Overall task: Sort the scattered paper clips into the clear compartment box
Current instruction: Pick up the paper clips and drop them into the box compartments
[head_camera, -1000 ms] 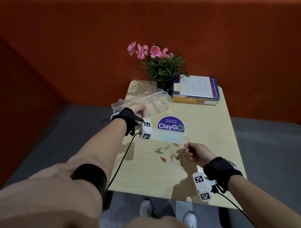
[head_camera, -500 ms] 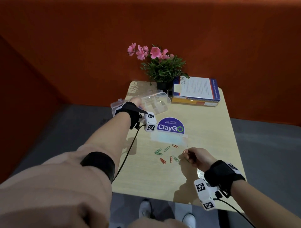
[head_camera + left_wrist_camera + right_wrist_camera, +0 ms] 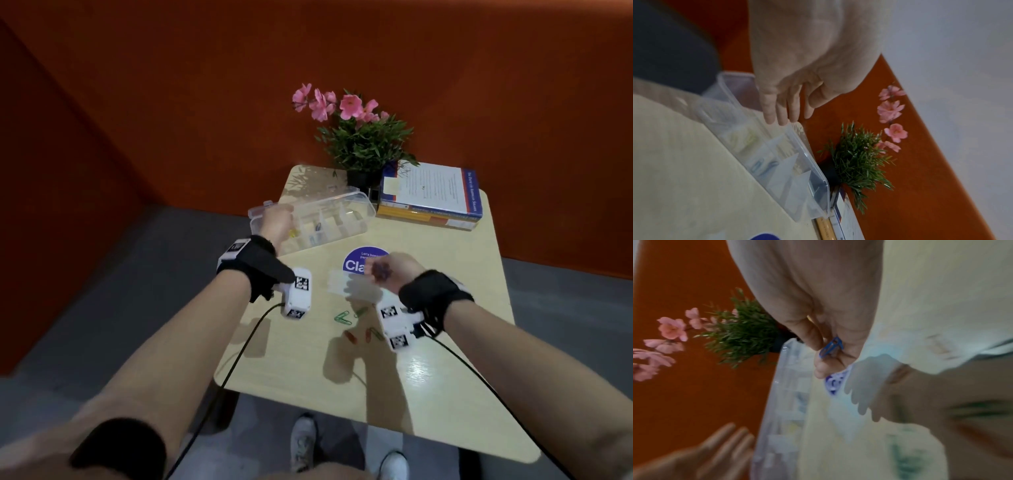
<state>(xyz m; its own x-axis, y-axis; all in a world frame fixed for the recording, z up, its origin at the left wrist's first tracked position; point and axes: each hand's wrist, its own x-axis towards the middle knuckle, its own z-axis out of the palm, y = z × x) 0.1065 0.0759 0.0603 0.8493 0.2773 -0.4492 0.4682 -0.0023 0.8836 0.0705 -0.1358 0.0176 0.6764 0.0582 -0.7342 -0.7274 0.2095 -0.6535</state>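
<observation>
Orange walls back a pale bench (image 3: 428, 377) where the clear compartment box (image 3: 342, 219) lies open, yellow and blue clips showing in its cells. Left hand (image 3: 275, 222), fingers straight, rests on its rim; right hand (image 3: 390, 270) pinches a blue paper clip (image 3: 831, 346) in a narrow grip above the sticker (image 3: 356, 260). Green and red clips (image 3: 342, 318) lie loose nearby, the potted flowers (image 3: 359, 137) and books (image 3: 431, 195) behind.

Blue clip (image 3: 831, 346); green, seemingly red clips (image 3: 342, 317).
</observation>
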